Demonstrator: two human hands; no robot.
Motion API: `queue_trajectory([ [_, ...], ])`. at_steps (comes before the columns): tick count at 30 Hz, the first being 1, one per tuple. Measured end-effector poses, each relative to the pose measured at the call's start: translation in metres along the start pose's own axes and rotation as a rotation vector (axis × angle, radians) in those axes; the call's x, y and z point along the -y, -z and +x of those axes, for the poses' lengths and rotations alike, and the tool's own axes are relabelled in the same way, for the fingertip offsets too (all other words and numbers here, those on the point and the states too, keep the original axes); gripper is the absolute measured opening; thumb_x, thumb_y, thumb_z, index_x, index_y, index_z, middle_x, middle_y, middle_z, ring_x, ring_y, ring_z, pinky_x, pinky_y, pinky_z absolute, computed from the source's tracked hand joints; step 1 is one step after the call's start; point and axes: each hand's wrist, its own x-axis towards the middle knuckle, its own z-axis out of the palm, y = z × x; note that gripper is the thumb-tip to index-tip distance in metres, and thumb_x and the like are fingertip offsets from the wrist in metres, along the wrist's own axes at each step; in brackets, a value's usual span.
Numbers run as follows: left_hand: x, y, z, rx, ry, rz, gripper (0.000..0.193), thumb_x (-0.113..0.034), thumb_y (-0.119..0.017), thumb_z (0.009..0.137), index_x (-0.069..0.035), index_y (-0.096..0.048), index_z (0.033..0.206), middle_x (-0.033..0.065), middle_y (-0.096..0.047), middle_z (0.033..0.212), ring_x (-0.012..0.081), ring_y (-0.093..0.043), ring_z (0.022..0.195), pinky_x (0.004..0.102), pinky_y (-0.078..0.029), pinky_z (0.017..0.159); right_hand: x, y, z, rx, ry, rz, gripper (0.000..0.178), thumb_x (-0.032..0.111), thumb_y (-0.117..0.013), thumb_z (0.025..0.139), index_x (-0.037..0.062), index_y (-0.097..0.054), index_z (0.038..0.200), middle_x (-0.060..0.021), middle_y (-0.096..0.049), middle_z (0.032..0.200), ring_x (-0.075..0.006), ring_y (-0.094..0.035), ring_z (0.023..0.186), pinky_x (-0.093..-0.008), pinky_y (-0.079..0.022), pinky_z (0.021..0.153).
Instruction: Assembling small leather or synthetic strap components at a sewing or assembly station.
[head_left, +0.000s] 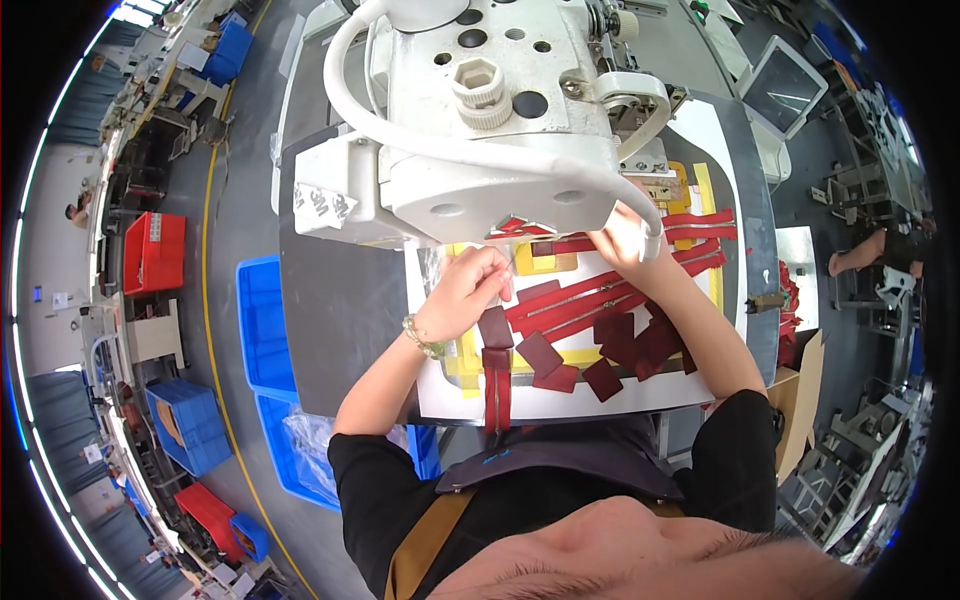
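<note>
My left hand (466, 292) is closed, its fingers curled, at the left of the sewing machine's (500, 170) head; anything inside them is hidden. Just below it lie a dark red fabric square (495, 328) and a red zipper strip (497, 395) reaching over the table's near edge. Under the machine head, my right hand (632, 245) pinches the end of a short red zipper (574, 244); a white tube partly covers this hand. Between my forearms, long red zippers (580, 305) lie slantwise. Several dark red squares (602, 380) are scattered nearer to me.
Yellow tape (464, 365) borders the white work surface (440, 400). Blue bins (265, 325) stand at the table's left. On the right are a cardboard box (802, 400), more red pieces (789, 300) and a screen (785, 90). Another person's arm (858, 252) shows at far right.
</note>
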Motion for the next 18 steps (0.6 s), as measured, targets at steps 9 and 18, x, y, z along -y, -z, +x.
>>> queue_trajectory([
  [9,0.004,0.0,0.002,0.105,0.07,-0.365,0.01,-0.011,-0.045,0.098,-0.003,-0.047,0.092,0.0001,-0.05,0.07,0.0067,-0.049,0.061,0.0216,-0.041,0.059,-0.021,-0.013,-0.006,0.184,-0.142,-0.242,0.036,0.027,-0.07,0.073,0.007,-0.056,0.101,-0.0092,-0.055,0.097,-0.0276,-0.056,0.094,-0.0385,-0.042,0.082],
  [18,-0.003,0.0,-0.001,0.123,0.13,-0.376,0.013,-0.013,-0.046,0.098,-0.002,-0.053,0.1,-0.0033,-0.046,0.066,0.0034,-0.043,0.059,0.0195,-0.036,0.055,-0.009,-0.009,-0.026,0.422,-0.189,-0.217,0.036,0.039,-0.063,0.082,0.0071,-0.059,0.099,-0.0104,-0.05,0.1,-0.0264,-0.046,0.102,-0.0398,-0.033,0.08],
])
